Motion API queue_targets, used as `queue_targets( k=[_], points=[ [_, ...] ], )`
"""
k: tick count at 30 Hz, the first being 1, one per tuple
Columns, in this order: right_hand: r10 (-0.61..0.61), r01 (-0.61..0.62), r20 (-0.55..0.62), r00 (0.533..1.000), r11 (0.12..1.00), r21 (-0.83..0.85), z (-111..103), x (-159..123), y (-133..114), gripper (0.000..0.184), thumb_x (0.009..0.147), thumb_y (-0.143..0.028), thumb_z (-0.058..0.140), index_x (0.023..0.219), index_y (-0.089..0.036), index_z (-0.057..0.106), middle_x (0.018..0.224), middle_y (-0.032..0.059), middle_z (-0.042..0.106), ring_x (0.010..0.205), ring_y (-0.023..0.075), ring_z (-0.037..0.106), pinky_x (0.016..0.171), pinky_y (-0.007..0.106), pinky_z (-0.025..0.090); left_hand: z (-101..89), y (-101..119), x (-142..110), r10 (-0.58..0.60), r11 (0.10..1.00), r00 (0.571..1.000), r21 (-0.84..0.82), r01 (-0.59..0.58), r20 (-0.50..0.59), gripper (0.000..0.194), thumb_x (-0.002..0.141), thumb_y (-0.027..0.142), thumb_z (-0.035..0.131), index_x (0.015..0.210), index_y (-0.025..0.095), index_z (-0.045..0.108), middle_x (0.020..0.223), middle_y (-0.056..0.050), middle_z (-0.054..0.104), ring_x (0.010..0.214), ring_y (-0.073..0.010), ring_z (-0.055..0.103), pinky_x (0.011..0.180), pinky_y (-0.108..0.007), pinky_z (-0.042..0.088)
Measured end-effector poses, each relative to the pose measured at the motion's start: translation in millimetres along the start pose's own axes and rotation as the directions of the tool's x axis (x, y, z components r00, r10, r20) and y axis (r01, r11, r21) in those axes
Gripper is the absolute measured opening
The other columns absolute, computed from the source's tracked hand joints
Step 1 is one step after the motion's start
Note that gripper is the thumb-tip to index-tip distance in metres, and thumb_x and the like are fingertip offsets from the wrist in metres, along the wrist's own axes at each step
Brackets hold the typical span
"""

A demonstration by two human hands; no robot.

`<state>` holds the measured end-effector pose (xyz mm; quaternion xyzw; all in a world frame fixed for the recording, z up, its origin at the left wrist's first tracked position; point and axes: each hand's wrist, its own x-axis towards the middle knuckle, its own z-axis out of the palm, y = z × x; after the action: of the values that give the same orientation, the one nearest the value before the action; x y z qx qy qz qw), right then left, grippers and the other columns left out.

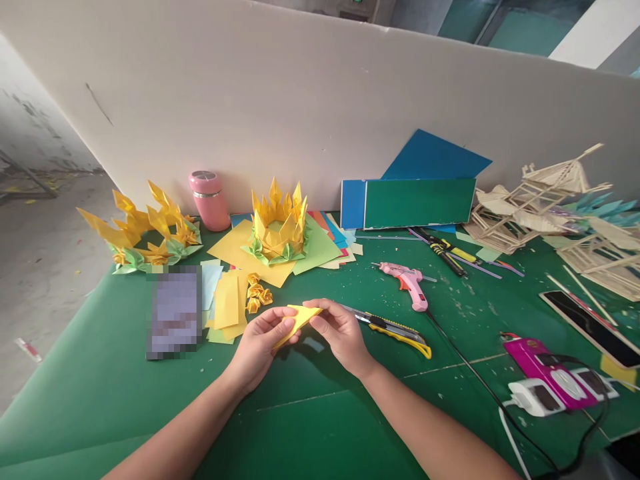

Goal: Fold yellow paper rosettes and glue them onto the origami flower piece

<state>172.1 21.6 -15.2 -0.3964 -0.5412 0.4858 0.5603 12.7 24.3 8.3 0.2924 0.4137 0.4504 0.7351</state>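
A small piece of folded yellow paper (301, 316) is held between my two hands above the green table. My left hand (265, 337) pinches its left side between thumb and fingers. At the paper's upper right corner, my right hand (345, 333) grips with thumb and forefinger. Several small folded orange paper flowers (257, 293) lie just beyond my left hand, beside a stack of yellow paper sheets (227, 300). A yellow utility knife (395, 330) rests to the right of my right hand.
Yellow paper crowns with green leaves stand behind, one in the middle (277, 233) and one at left (150, 233), with a pink bottle (209, 200) between. To the right lie a pink glue gun (407, 280), a magenta power strip (553, 373), a phone (590, 327) and stick models (520, 213).
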Motion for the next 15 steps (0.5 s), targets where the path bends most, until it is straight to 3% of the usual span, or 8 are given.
queue_targets(
  k=[8, 15],
  points=[
    [0.019, -0.019, 0.006, 1.0, 1.0, 0.009, 0.8, -1.4, -1.0, 0.021, 0.083, -0.038, 0.06, 0.097, -0.025, 0.069, 0.092, 0.0025, 0.067, 0.078, 0.0157, 0.063, 0.072, 0.029, 0.054, -1.0, -0.3, 0.6, -0.002, 1.0, 1.0, 0.002, 0.002, -0.026, 0.032, 0.053, 0.03, 0.087, 0.077, 0.016, 0.069, 0.073, 0.0, 0.069, 0.054, -0.0072, 0.059, 0.059, -0.019, 0.051],
    [-0.132, 0.119, -0.052, 0.99, 0.972, -0.203, 1.7, -3.0, 3.6, 0.013, 0.081, -0.022, 0.053, 0.09, -0.021, 0.062, 0.087, 0.0038, 0.066, 0.081, 0.0173, 0.063, 0.073, 0.029, 0.053, 1.4, -7.6, 1.9, 0.176, 0.968, 0.98, 0.197, -0.155, -0.095, 0.033, 0.051, 0.039, 0.085, 0.069, 0.018, 0.066, 0.071, 0.002, 0.065, 0.055, -0.0091, 0.058, 0.059, -0.023, 0.052]
  ],
)
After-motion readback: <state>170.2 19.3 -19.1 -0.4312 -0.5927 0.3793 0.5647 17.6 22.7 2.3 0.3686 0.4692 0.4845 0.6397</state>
